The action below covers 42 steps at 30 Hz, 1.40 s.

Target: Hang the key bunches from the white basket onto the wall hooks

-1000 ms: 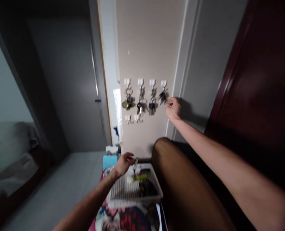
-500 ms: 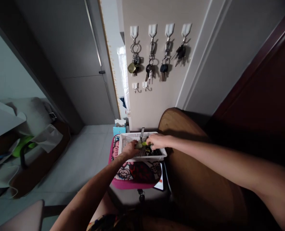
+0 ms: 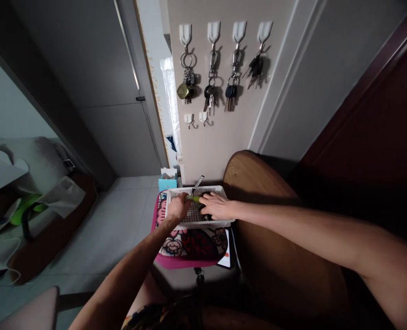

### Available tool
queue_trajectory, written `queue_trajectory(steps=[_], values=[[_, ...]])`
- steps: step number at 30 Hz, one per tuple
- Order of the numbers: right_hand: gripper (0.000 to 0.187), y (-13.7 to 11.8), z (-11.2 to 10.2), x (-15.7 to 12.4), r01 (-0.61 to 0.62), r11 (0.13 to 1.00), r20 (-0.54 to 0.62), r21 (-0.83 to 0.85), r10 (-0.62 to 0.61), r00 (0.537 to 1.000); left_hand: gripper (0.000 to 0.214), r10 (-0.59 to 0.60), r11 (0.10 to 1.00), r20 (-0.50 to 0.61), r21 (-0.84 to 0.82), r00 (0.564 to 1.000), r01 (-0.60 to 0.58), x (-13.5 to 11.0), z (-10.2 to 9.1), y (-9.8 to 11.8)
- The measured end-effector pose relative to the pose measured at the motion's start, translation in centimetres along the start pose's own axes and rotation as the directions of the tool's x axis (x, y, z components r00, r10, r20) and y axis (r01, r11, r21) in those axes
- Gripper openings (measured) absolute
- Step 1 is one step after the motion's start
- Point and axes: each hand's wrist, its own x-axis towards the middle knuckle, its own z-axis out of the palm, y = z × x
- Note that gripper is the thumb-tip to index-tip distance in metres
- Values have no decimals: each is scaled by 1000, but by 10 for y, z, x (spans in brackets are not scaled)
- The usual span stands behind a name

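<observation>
A white perforated plastic basket (image 3: 220,223) lies in front of me on a pink-edged, flower-patterned seat (image 3: 184,245). Inside its left half, my left hand (image 3: 178,207) is closed on one end of a small yellow-green object (image 3: 195,199), whose kind I cannot make out. My right hand (image 3: 217,206) reaches in from the right with its fingers apart, over dark small items (image 3: 206,216) that it mostly covers. Its fingertips are close to the yellow-green object. A pale strip with dark marks (image 3: 199,182) sticks up over the basket's back rim.
Several key bunches (image 3: 210,96) hang from white hooks (image 3: 213,32) on the wall ahead, above two smaller hooks (image 3: 203,118). A brown wooden board (image 3: 258,183) stands right of the basket. Behind it on the left is a blue box (image 3: 168,183).
My left hand has shifted left with the yellow-green object. The fingers of my right hand have come off that object and spread over the basket's contents. The pale strip leans further right.
</observation>
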Motion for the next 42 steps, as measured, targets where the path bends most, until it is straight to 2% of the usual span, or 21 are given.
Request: queue_trajectory(steps=[4, 7, 10, 13, 15, 17, 20, 23, 26, 30, 34, 38, 42], values=[[16, -1, 0, 4, -41, 999, -1, -27, 41, 999, 27, -28, 998, -9, 62, 1000, 28, 4, -14, -7], [17, 11, -3, 8, -171, 985, 6, 6, 171, 985, 29, -84, 990, 66, 118, 994, 76, 5, -22, -10], [19, 26, -6, 9, -323, 944, 29, 74, 321, 947, 29, -103, 985, 117, 153, 988, 84, 5, -26, -10], [30, 33, -3, 7, -362, 922, 57, 140, 357, 932, 26, -111, 978, 78, 189, 991, 94, 6, -29, -7], [34, 30, -1, 5, -332, 933, 84, 139, 323, 943, 24, -36, 978, 8, 207, 999, 34, 5, -29, -2], [33, 25, 1, 4, -318, 941, 128, 112, 304, 944, 26, 98, 975, -21, 204, 995, -92, 4, -26, 6], [27, 19, -1, 3, -340, 937, 202, 79, 319, 926, 28, 296, 939, 89, 155, 951, -307, -1, -16, 20], [22, 20, -3, 4, -353, 934, 217, 49, 335, 917, 27, 382, 899, 263, 119, 886, -422, -7, -2, 28], [24, 28, -2, 5, -307, 951, 170, 40, 297, 940, 30, 338, 909, 378, 105, 862, -403, -9, 7, 27], [28, 31, 0, 5, -280, 959, 172, 32, 271, 947, 40, 303, 913, 408, 136, 861, -385, -5, 5, 20], [31, 23, -1, 3, -284, 959, 167, 15, 278, 946, 27, 265, 887, 468, 224, 843, -403, -2, -2, 21], [45, 15, 2, 0, -314, 949, 180, 10, 307, 935, 23, 208, 895, 472, 262, 857, -361, -3, -5, 22], [49, 13, 5, -1, -376, 926, 161, 27, 368, 916, 21, 231, 942, 426, 125, 875, -310, -2, -3, 15]])
